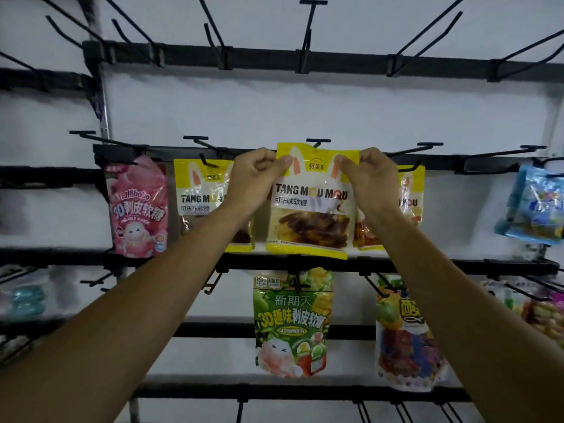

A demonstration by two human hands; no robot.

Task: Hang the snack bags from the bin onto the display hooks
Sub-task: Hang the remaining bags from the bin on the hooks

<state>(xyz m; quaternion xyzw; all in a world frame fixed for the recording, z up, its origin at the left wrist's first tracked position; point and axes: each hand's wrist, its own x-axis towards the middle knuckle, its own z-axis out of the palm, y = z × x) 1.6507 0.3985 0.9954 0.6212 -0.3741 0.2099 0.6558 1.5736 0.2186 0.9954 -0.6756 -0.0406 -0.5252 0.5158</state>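
Yellow snack bag (311, 203) looks light, floppy; we pinch its top corners with left grip (253, 175) and right grip (370, 178), hole seemingly at the hook (318, 141).

A yellow snack bag (311, 206) is upright, its top edge at a black hook (318, 141). A left matching bag (198, 193) hangs at its nine o'clock, a right matching bag (413, 193) at three.

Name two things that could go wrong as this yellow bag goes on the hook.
The yellow bag, pinched at its top corners by the left hand and right hand, may miss the hook and drop on release. The left hand overlaps the neighbouring yellow bag and might knock it off.
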